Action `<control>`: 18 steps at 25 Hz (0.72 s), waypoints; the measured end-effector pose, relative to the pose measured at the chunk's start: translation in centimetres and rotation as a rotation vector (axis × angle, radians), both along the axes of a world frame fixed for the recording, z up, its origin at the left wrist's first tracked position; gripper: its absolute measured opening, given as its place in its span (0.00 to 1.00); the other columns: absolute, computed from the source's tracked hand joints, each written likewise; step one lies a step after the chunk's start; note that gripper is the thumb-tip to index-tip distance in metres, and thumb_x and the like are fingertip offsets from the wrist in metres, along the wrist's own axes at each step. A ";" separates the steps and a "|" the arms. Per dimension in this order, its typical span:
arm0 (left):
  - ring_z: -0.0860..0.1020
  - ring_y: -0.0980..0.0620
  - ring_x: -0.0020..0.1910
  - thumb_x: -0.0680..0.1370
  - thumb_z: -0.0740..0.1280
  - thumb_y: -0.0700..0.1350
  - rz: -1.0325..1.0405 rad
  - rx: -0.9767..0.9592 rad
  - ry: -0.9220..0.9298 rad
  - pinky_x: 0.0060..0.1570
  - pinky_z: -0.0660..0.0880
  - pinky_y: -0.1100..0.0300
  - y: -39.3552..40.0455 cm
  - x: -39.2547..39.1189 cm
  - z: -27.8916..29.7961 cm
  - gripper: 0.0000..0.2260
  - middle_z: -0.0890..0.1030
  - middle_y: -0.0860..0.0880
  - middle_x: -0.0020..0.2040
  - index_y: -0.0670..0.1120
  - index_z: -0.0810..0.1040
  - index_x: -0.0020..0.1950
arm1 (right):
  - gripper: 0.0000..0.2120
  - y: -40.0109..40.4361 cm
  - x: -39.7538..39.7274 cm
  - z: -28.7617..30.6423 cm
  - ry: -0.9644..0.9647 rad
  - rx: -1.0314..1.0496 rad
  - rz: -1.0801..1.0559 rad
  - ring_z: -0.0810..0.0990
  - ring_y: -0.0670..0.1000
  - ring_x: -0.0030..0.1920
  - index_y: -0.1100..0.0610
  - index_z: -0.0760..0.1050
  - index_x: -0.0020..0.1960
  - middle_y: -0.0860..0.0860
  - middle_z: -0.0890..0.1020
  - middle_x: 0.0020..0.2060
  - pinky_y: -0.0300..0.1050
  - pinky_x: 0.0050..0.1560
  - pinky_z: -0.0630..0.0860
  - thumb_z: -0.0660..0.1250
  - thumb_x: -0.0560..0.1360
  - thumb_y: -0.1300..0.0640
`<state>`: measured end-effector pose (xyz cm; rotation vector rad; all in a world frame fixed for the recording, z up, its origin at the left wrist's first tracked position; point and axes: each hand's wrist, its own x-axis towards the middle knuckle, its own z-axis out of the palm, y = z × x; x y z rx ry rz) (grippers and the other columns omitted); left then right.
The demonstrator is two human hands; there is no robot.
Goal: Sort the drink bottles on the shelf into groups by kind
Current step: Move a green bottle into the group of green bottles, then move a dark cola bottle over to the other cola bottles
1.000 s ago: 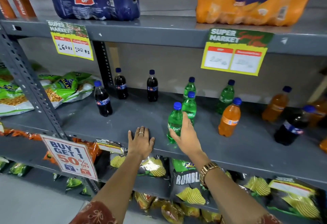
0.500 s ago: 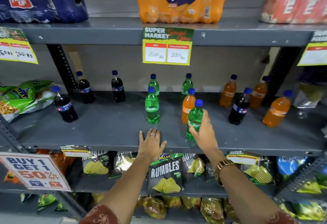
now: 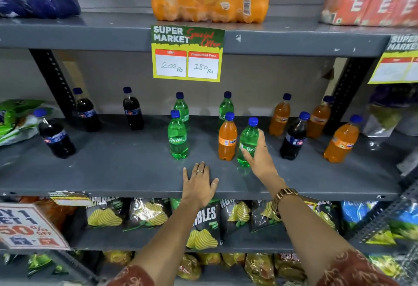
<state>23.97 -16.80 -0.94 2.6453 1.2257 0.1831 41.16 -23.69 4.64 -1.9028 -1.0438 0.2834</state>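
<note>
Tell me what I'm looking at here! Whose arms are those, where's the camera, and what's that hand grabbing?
There is no machine here, just a person. The camera sits on their head and looks forward and down, so you see their two arms reaching out from the bottom of the picture.

In front is a grey shop shelf with small drink bottles standing on it: dark cola ones mostly on the left, green ones in the middle, orange ones mostly on the right.

The left hand lies flat on the shelf's front part and holds nothing. The right hand, with a gold watch on its wrist, is wrapped around a green Sprite bottle. That bottle stands right beside an orange Fanta bottle.

Bags of crisps fill the shelf below.
</note>
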 end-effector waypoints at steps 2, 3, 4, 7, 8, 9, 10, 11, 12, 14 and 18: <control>0.49 0.47 0.76 0.81 0.50 0.55 0.010 0.007 -0.011 0.73 0.41 0.42 -0.1 0.3 -0.2 0.26 0.54 0.45 0.77 0.43 0.53 0.75 | 0.33 0.4 0.7 0.0 0.018 0.005 0.016 0.72 0.58 0.60 0.50 0.48 0.72 0.59 0.71 0.62 0.58 0.61 0.72 0.65 0.75 0.61; 0.49 0.47 0.76 0.81 0.49 0.55 0.016 0.017 -0.018 0.73 0.41 0.43 -0.1 0.4 -0.4 0.26 0.54 0.45 0.77 0.43 0.53 0.75 | 0.34 0.6 1.0 0.1 0.023 0.015 0.031 0.73 0.58 0.60 0.50 0.48 0.72 0.59 0.71 0.62 0.58 0.61 0.72 0.65 0.75 0.61; 0.50 0.47 0.76 0.81 0.49 0.55 0.022 0.030 -0.027 0.73 0.41 0.43 -0.1 0.5 -0.5 0.26 0.55 0.45 0.77 0.43 0.53 0.75 | 0.34 0.8 1.2 0.0 0.024 0.026 0.048 0.73 0.58 0.60 0.50 0.49 0.72 0.59 0.71 0.61 0.58 0.61 0.72 0.65 0.75 0.61; 0.51 0.48 0.76 0.81 0.49 0.54 0.033 0.074 -0.056 0.74 0.42 0.46 0.0 0.5 -0.8 0.25 0.56 0.45 0.77 0.43 0.54 0.75 | 0.33 1.2 1.8 -0.2 0.018 0.041 0.075 0.74 0.57 0.59 0.49 0.49 0.71 0.58 0.72 0.61 0.60 0.61 0.72 0.65 0.75 0.61; 0.51 0.48 0.76 0.81 0.49 0.54 0.034 0.080 -0.062 0.74 0.42 0.46 0.0 0.5 -0.9 0.25 0.57 0.45 0.77 0.43 0.54 0.74 | 0.34 1.3 1.9 -0.2 0.019 0.042 0.077 0.74 0.57 0.59 0.48 0.48 0.71 0.58 0.72 0.61 0.61 0.61 0.72 0.65 0.75 0.60; 0.51 0.48 0.76 0.81 0.49 0.54 0.034 0.083 -0.065 0.74 0.42 0.46 0.0 0.6 -0.9 0.25 0.57 0.45 0.77 0.43 0.54 0.74 | 0.35 1.3 2.0 -0.2 0.023 0.039 0.077 0.73 0.57 0.60 0.48 0.47 0.72 0.58 0.72 0.62 0.61 0.62 0.71 0.65 0.75 0.60; 0.52 0.47 0.76 0.81 0.49 0.54 0.033 0.083 -0.065 0.74 0.42 0.46 0.0 0.6 -0.9 0.25 0.57 0.45 0.77 0.43 0.55 0.74 | 0.37 1.3 2.1 -0.3 0.028 0.033 0.083 0.73 0.58 0.61 0.48 0.44 0.73 0.59 0.71 0.63 0.61 0.63 0.70 0.65 0.75 0.59; 0.52 0.47 0.76 0.81 0.49 0.54 0.032 0.083 -0.062 0.74 0.42 0.46 0.0 0.6 -1.0 0.25 0.57 0.45 0.77 0.43 0.55 0.74 | 0.39 1.1 2.3 -0.4 0.033 0.028 0.096 0.71 0.58 0.63 0.47 0.41 0.73 0.59 0.70 0.64 0.60 0.65 0.68 0.65 0.75 0.58; 0.52 0.48 0.76 0.81 0.49 0.54 0.033 0.083 -0.058 0.74 0.41 0.46 0.0 0.5 -0.9 0.25 0.57 0.45 0.77 0.44 0.55 0.74 | 0.42 0.9 2.4 -0.5 0.036 0.028 0.108 0.69 0.58 0.65 0.47 0.38 0.73 0.60 0.69 0.66 0.58 0.67 0.66 0.66 0.74 0.58; 0.52 0.48 0.76 0.81 0.49 0.54 0.039 0.094 -0.048 0.73 0.40 0.44 -0.1 0.6 -0.8 0.24 0.58 0.45 0.76 0.44 0.55 0.74 | 0.44 0.2 2.7 -0.7 0.013 0.050 0.065 0.63 0.57 0.69 0.48 0.37 0.73 0.59 0.64 0.70 0.55 0.68 0.61 0.67 0.73 0.59; 0.52 0.49 0.76 0.81 0.49 0.53 0.050 0.109 -0.022 0.71 0.36 0.40 -0.5 1.0 -0.4 0.24 0.58 0.46 0.76 0.44 0.56 0.74 | 0.27 -1.4 4.2 -0.6 -0.159 0.162 -0.249 0.69 0.61 0.64 0.60 0.58 0.69 0.61 0.70 0.65 0.57 0.63 0.68 0.64 0.73 0.63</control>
